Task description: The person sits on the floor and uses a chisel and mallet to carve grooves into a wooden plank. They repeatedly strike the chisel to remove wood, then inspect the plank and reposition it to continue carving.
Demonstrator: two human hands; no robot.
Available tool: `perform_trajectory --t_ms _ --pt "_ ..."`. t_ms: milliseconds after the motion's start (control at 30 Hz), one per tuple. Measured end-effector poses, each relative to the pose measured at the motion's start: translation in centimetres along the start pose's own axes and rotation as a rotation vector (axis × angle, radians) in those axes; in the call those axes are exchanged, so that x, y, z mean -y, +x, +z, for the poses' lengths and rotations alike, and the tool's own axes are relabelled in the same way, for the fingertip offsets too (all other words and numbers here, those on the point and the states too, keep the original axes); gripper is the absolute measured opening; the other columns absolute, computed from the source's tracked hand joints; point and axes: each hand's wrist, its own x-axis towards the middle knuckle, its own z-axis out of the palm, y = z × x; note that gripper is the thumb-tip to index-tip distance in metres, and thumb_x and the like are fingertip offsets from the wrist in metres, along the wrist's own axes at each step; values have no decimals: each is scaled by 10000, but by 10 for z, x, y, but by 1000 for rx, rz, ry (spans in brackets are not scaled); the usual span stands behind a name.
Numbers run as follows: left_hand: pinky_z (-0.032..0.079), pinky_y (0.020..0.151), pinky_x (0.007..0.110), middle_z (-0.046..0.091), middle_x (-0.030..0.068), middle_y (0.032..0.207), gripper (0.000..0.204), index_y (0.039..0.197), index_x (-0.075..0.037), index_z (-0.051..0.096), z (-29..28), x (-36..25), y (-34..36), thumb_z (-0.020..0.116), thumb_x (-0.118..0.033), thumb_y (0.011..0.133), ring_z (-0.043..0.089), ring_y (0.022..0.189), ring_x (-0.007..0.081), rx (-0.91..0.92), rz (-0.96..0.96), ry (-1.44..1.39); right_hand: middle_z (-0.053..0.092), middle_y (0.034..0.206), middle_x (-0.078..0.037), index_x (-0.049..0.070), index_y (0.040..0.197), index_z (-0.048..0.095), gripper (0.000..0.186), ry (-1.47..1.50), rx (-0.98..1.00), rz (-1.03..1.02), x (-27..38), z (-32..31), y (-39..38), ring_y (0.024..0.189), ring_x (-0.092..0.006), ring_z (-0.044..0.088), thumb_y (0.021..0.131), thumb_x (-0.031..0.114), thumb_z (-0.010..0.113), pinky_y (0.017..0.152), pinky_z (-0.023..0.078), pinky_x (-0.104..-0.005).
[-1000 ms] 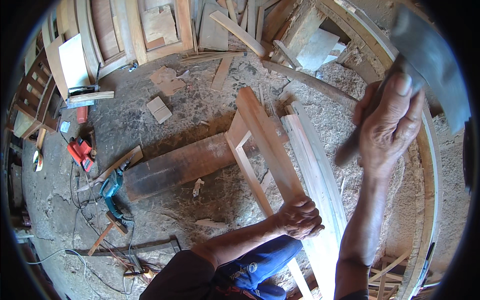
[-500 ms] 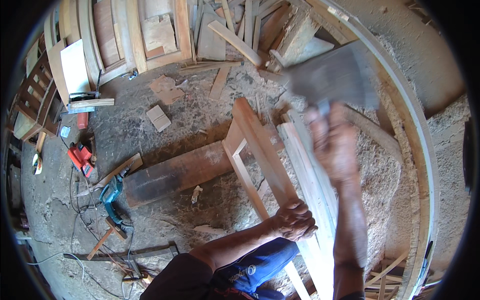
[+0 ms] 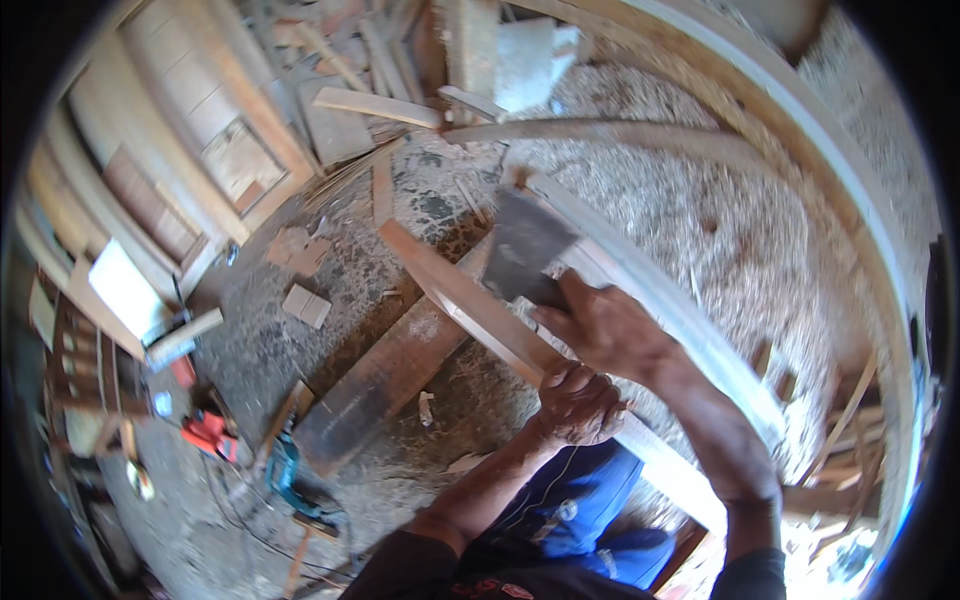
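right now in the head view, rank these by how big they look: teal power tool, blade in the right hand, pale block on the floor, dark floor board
Largest to smallest:
1. Dark board, even partly covered
2. Blade in the right hand, held nearer the camera
3. Teal power tool
4. Pale block

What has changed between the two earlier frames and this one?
The right hand has brought the broad grey metal-bladed tool down and leftward, close to the long brown wooden beam; whether they touch is unclear. The camera view has turned as well. Nothing was let go: the left hand keeps its grip on the beam, and the teal power tool lies on the floor as before.
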Motion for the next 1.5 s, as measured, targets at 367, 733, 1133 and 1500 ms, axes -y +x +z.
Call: perform_trajectory --t_ms 367,733,1133,1500 --pt "326 932 405 673 -98 837 398 754 -226 637 -32 -19 -35 394 -356 1042 570 903 136 184 19 106 574 705 -24 21 975 545 351 1078 -758 553 -59 121 -263 605 -130 572 811 241 764 574 481 -305" --pt "362 910 406 678 -63 778 456 741 -194 652 -43 -17 -35 375 -362 1062 585 909 152 156 -6 141 572 702 6 66 951 535 411 1313 -971 499 -71 163 -260 586 -81 554 804 345 798 535 462 -245" --pt "440 809 484 623 58 746 489 745 -100 624 -10 -17 -23 324 -268 1093 588 748 287 68 -1 101 596 805 -65 36 993 543 291 1140 -1116 389 -84 178 -270 702 -195 587 791 134 729 583 479 -356" --pt "403 824 474 600 131 717 510 765 -49 624 -15 -14 0 359 -338 1091 549 767 380 294 34 257 677 1086 -218 62 1319 512 542 495 -1310 1354 -91 229 -521 999 -381 676 860 207 760 831 521 -481"
